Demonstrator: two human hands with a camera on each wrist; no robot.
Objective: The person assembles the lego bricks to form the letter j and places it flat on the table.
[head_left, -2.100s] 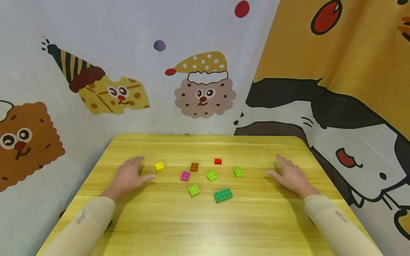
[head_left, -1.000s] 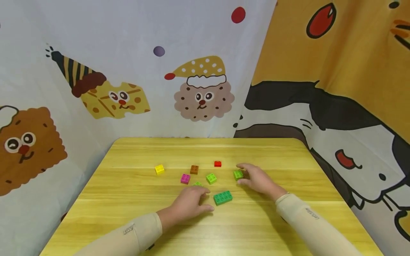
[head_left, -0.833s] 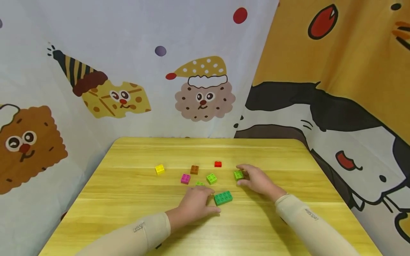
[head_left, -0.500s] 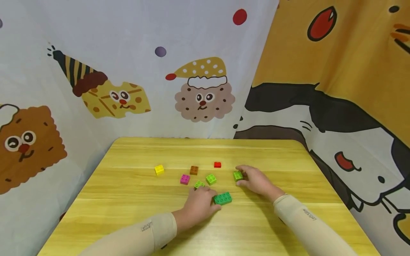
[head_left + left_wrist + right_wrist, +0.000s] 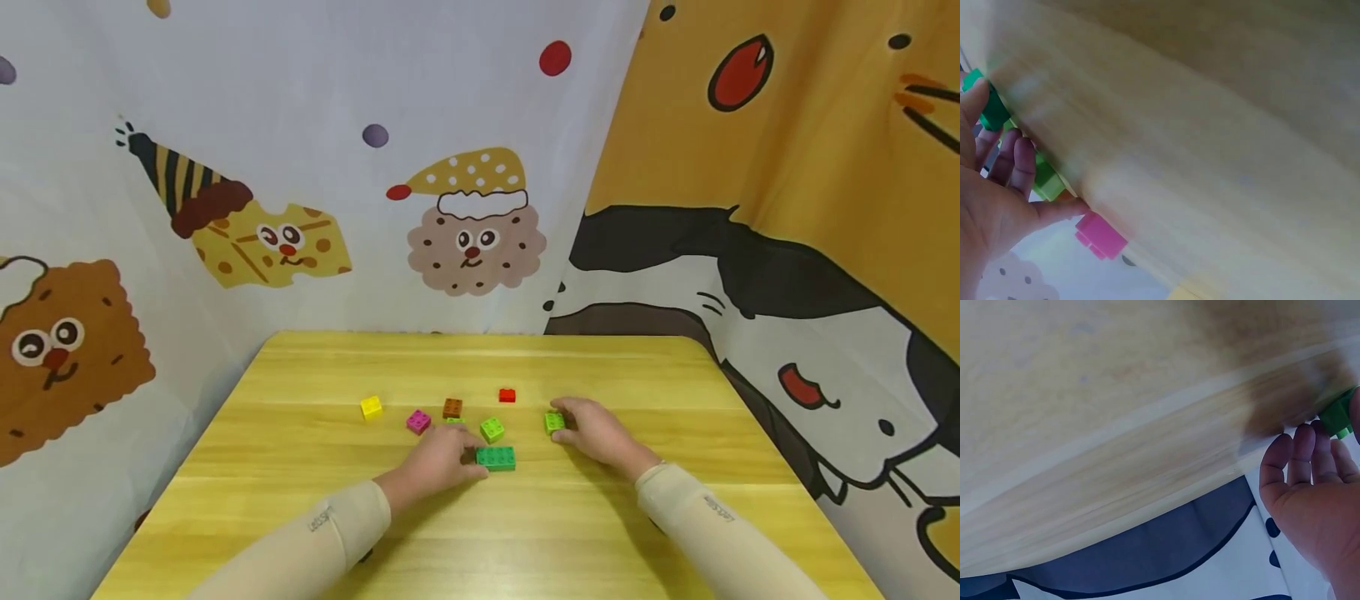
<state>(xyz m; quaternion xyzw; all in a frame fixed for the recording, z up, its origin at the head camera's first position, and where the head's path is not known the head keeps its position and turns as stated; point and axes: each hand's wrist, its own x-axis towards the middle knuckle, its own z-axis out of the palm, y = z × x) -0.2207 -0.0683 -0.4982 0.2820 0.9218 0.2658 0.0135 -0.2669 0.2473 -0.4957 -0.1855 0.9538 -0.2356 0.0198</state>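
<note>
In the head view, my left hand (image 5: 433,463) pinches the left end of the long dark green building block (image 5: 497,458) between thumb and fingers. Its little finger reaches the magenta block (image 5: 1100,236) in the left wrist view, apparently touching it. Behind this hand, a lime green block (image 5: 455,421) is mostly covered. Another lime block (image 5: 492,430) lies just beyond the dark green one. To the right, my right hand (image 5: 600,435) holds a third lime block (image 5: 554,423) by its side, thumb in front and fingers behind; the right wrist view shows only part of that block.
A brown block (image 5: 452,407), a red block (image 5: 507,396) and a yellow block (image 5: 371,407) lie farther back on the wooden table (image 5: 525,542). A printed cloth (image 5: 315,100) hangs behind the table.
My left hand came in from the left, took hold of the dark green block and shifted it left, turning it straighter. The magenta block slid left. My right hand reached the lime block and stayed there.
</note>
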